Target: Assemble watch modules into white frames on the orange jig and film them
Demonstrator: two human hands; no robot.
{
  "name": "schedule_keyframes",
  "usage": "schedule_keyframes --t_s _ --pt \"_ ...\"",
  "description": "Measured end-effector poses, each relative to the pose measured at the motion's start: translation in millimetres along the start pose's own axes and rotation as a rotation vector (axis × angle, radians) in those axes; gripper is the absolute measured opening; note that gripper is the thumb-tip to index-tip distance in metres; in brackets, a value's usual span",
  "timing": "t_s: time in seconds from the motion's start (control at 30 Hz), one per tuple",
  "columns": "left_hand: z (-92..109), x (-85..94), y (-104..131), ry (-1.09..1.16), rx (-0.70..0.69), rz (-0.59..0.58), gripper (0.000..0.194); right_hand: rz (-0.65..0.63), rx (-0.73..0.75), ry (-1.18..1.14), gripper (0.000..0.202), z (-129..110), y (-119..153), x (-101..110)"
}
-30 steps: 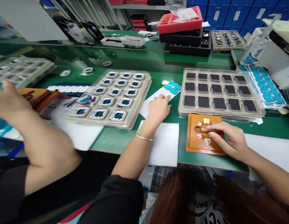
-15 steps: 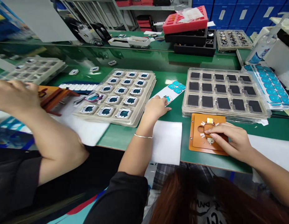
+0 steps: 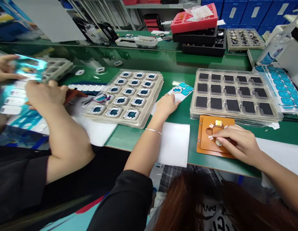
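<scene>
My left hand [image 3: 166, 105] reaches onto a white sheet [image 3: 166, 102] of blue rounded-square stickers [image 3: 186, 87]. Its thumb is spread from the fingers, whose tips rest beside a small white-framed part [image 3: 177, 89] on the sheet; whether they touch that part is unclear. To the right, my right hand [image 3: 241, 141] lies over an orange-brown fixture [image 3: 203, 148]. Thumb and index finger close at the edge of its raised brown middle block [image 3: 216, 129]. White tabs and a yellow-white piece [image 3: 218, 123] surround this block. My palm covers the fixture's right side.
A tray stack [image 3: 141, 123] of white-framed parts stands left of my left arm. Another tray stack [image 3: 194, 112] holds dark squares. White foam sheets [image 3: 176, 144] lie at the front edge. At the left, a co-worker's hands [image 3: 44, 93] handle a shiny blue sheet [image 3: 30, 67].
My left hand has shifted slightly up the sheet, and the white-framed part appears nearer the blue stickers. My right hand stays at the fixture. The co-worker's blue sheet has come into view.
</scene>
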State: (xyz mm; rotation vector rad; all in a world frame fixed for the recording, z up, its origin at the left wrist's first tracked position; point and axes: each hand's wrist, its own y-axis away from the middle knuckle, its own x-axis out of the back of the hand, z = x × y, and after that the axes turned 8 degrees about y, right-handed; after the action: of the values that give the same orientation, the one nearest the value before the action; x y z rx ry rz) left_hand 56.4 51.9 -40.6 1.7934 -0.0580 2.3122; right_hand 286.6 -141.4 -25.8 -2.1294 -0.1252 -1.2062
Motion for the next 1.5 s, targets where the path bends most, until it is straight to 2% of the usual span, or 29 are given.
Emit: schedule_keyframes --t_s 0.1,0.3,0.53,0.67,0.87,1.03,1.17,1.3,1.4,1.5 --pt "-2 -3.3 -12 0.025 0.004 -0.010 0.042 0.000 0.008 0.010 0.010 1 1 -1" --pt "-2 -6.4 -26 0.047 0.033 -0.015 0.057 0.000 0.024 0.021 0.010 2 1 -2" --pt "-4 -9.6 -23 0.131 0.052 -0.005 0.056 -0.010 0.036 0.029 0.010 2 0 -1" --pt "-8 -7.4 -34 0.256 0.149 -0.005 0.054 -0.013 0.039 0.022 0.010 3 1 -1" --pt "-4 12.0 -76 0.500 0.341 -0.245 0.069 -0.004 0.035 -0.005 0.012 6 0 -2" --pt "5 20.1 -93 0.555 0.327 -0.297 0.095 -0.013 0.074 -0.019 0.017 8 -2 -2" --pt "2 14.2 -86 0.517 0.282 -0.307 0.092 -0.012 0.092 -0.038 0.016 5 -3 -3" --pt "-4 5.1 -63 0.406 0.220 -0.286 0.074 0.121 0.166 0.006 0.016 11 -4 7" --pt "-4 -2.5 -45 0.308 0.162 -0.171 0.073 0.201 0.045 0.327 0.016 33 -1 22" --pt "-1 -10.0 -31 0.244 0.118 -0.027 0.075 0.151 -0.110 0.611 0.020 65 4 31"
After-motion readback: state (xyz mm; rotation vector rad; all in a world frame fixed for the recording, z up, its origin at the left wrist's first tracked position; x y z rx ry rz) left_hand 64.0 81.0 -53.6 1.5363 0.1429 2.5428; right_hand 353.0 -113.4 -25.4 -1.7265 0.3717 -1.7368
